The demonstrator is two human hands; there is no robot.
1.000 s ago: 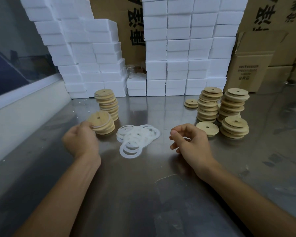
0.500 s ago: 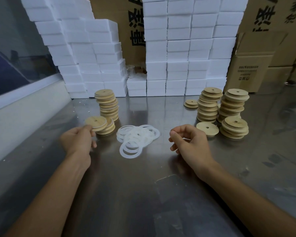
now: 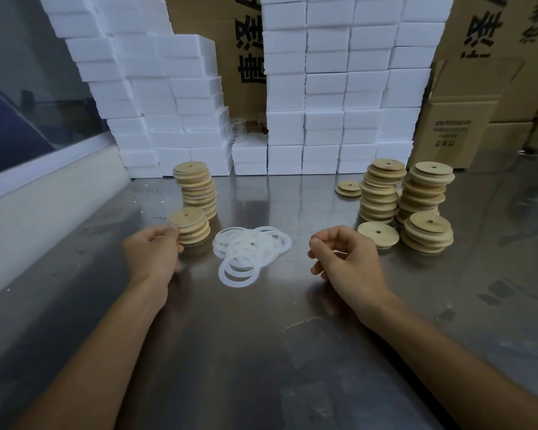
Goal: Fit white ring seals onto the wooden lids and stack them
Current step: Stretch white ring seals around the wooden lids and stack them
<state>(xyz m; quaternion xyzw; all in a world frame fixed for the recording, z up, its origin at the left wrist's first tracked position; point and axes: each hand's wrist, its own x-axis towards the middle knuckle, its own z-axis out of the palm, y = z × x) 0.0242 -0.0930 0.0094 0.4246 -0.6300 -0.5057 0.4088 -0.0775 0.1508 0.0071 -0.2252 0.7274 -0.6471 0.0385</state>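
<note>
A pile of white ring seals [image 3: 253, 246] lies on the steel table [image 3: 261, 342] between my hands. My left hand [image 3: 151, 254] rests beside a short stack of wooden lids [image 3: 190, 228], its curled fingertips touching the stack's left edge. The top lid lies flat there with a white rim showing. Behind it stands a taller stack of lids [image 3: 197, 189]. My right hand [image 3: 347, 262] hovers right of the rings, fingers loosely curled, with nothing visible in it. A single lid [image 3: 378, 234] lies just beyond it.
Two tall lid stacks [image 3: 381, 190] [image 3: 426, 187], a short stack [image 3: 428, 231] and a small pair of lids [image 3: 349, 188] stand at the right. White foam blocks [image 3: 323, 88] and cardboard boxes [image 3: 457, 128] wall off the back. A pale ledge [image 3: 44, 200] borders the left.
My left hand lowered a tilted lid onto the short stack, and the lid now lies flat. The hand drew back slightly. My right hand stayed put.
</note>
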